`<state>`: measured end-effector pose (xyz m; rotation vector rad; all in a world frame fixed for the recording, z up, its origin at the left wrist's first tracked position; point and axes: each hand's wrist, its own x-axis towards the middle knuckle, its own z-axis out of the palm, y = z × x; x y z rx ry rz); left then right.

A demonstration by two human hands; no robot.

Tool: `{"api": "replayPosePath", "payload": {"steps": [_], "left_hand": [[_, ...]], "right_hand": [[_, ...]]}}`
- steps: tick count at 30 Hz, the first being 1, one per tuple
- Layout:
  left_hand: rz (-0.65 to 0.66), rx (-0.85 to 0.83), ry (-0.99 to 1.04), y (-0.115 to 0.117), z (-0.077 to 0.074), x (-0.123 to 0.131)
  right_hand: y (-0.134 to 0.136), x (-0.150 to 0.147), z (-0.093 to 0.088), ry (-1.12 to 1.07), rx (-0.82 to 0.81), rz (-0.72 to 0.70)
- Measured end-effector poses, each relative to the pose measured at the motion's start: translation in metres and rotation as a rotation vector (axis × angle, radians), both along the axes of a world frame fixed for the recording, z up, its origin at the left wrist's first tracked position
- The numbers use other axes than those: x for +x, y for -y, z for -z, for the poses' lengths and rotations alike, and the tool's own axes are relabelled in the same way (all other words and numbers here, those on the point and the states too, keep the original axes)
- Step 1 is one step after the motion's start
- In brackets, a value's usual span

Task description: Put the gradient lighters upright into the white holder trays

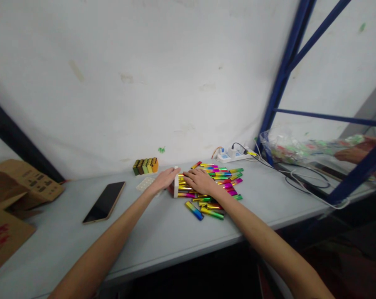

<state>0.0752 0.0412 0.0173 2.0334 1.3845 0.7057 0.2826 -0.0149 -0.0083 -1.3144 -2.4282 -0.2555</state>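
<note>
Here, from the head camera, a heap of iridescent metallic tubes point(215, 182) lies on the grey table point(163, 232) near the wall, most with their long axes running left to right, a few loose ones angled toward the table's near edge. The left hand point(165, 179) curls loosely around a small white-and-red box point(175, 187) standing upright at the heap's left edge. The right hand point(200, 181) rests palm down on the tubes, fingers spread, gripping nothing. A smartphone point(104, 202) lies further left.
</note>
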Motion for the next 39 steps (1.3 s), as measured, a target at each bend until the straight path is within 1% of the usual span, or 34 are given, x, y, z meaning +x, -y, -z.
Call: {"api": "replayPosePath", "payload": {"steps": [4,7,11,14,17,23,29,34,36,39], "left_hand": [[0.0,-0.016,0.006,0.0,-0.001,-0.007],[0.0,-0.007,0.0,0.0,-0.001,-0.008],[-0.001,0.022,-0.01,0.002,0.003,-0.002],[0.001,0.021,-0.015,0.003,0.006,0.005],[-0.005,0.001,-0.014,0.003,0.007,0.008],[-0.009,-0.051,0.005,0.001,0.007,0.007],[-0.034,-0.072,-0.01,0.0,0.003,-0.006],[-0.048,-0.104,0.001,0.002,0.0,-0.017],[-0.053,-0.104,0.01,0.004,0.0,-0.017],[-0.061,-0.035,0.016,0.005,0.003,-0.009]], "right_hand": [[0.0,0.009,-0.002,0.009,-0.01,0.013],[0.002,0.01,-0.005,-0.02,-0.015,0.037],[0.004,-0.002,-0.006,-0.064,-0.009,0.001],[0.004,-0.014,-0.003,-0.053,-0.023,-0.032],[0.003,-0.02,0.0,-0.043,-0.017,-0.03],[0.004,-0.012,0.002,0.011,0.011,0.023],[0.004,-0.006,0.004,0.051,0.007,-0.004],[0.003,0.0,0.004,0.003,-0.05,0.037],[0.005,0.0,0.0,-0.031,-0.057,0.045],[0.01,-0.005,-0.005,-0.084,-0.018,0.012]]}}
